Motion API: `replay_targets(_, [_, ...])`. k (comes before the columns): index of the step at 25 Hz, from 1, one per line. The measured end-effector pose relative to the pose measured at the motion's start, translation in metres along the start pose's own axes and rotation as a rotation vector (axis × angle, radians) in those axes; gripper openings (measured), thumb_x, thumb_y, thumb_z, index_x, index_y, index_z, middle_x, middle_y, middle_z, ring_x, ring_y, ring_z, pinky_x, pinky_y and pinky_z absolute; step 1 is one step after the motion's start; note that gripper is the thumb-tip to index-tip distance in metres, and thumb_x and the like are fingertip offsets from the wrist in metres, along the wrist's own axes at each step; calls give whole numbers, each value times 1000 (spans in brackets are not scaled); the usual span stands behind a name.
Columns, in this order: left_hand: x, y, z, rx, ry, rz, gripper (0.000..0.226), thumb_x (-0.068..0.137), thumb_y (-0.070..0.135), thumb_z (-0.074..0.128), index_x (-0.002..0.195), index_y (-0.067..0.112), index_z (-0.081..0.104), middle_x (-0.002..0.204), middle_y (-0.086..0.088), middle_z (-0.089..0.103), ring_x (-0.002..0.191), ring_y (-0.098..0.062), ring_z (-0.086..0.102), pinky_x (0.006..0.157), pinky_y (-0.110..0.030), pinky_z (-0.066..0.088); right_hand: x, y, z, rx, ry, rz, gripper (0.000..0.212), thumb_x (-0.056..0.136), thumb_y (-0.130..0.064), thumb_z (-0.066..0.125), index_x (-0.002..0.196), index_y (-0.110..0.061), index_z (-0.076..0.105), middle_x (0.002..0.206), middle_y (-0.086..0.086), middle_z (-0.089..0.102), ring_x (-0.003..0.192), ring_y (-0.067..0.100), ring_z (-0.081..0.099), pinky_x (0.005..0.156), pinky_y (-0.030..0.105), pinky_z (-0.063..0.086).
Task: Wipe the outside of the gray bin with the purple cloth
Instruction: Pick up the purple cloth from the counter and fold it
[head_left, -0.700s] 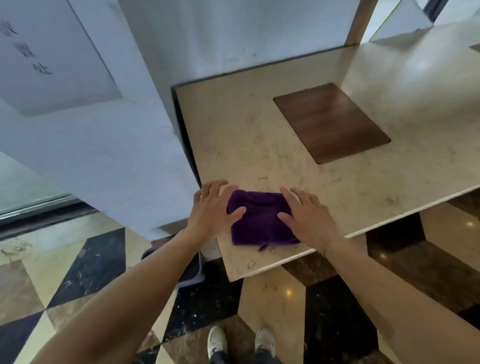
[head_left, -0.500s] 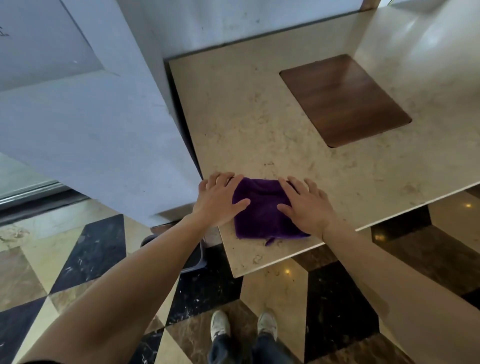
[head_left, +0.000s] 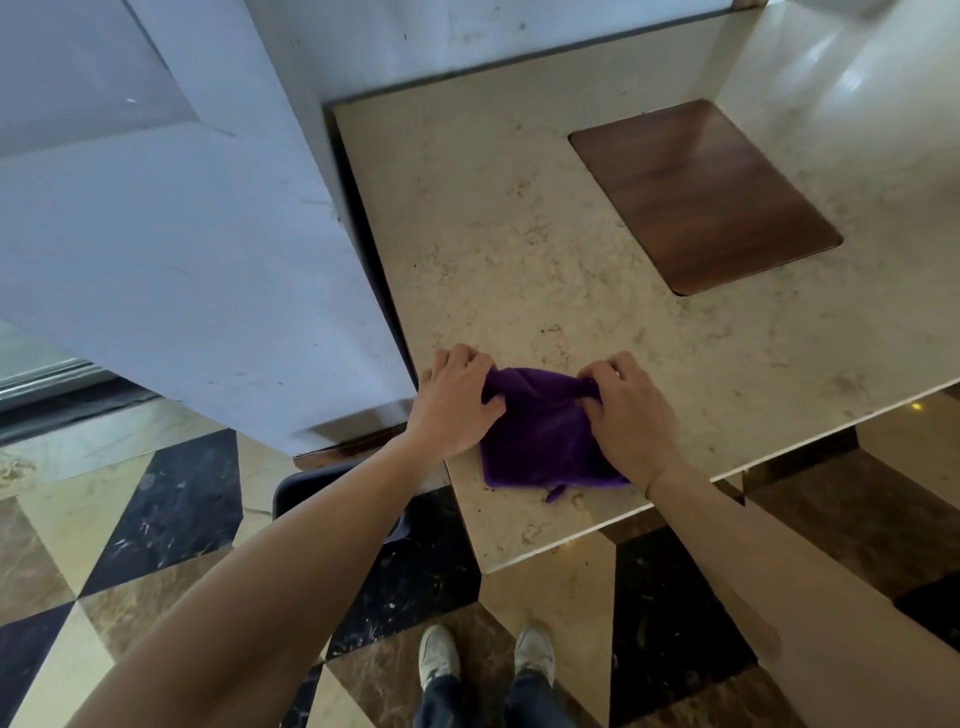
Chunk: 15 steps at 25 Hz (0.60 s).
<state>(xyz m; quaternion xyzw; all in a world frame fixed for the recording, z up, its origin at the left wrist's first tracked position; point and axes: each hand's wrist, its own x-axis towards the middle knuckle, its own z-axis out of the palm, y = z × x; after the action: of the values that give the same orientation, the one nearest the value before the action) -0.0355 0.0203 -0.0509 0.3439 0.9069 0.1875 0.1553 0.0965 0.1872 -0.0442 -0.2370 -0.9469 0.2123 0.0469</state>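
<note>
A purple cloth (head_left: 540, 441) lies folded on the beige stone counter (head_left: 519, 234), near its front left corner. My left hand (head_left: 452, 405) pinches the cloth's far left corner with curled fingers. My right hand (head_left: 623, 410) pinches the far right corner, and the far edge is bunched up between the two hands. The gray bin (head_left: 306, 486) stands on the floor below the counter's left end. Only part of its dark rim shows, as my left forearm and the counter cover the rest.
A dark wooden inset panel (head_left: 701, 197) sits in the counter at the right. A white pillar (head_left: 182, 260) rises against the counter's left edge. The floor (head_left: 156, 519) has black, brown and cream tiles. My shoes (head_left: 483, 657) stand in front of the counter.
Both hands lay flat on the cloth before. Their fingers have now curled and gripped its far corners, bunching the far edge. The camera has moved closer and tilted down.
</note>
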Motion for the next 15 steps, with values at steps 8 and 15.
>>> replay_targets(8, [-72, 27, -116, -490, 202, 54, 20, 87, 16, 58, 103, 26, 51, 86, 7, 64, 73, -9, 60, 63, -22, 47, -40, -75, -100, 45, 275, -174, 21, 96, -25, 59, 117, -23, 62, 103, -4, 70, 80, 17, 67, 68, 36, 58])
replay_targets(15, [-129, 38, -222, -504, 477, 243, 16, 94, 18, 52, 108, 26, 50, 90, 14, 60, 83, -6, 61, 67, -17, 46, -69, -175, -181, 66, 590, -300, 19, 98, -19, 55, 112, -20, 67, 104, -3, 73, 79, 19, 68, 65, 31, 53])
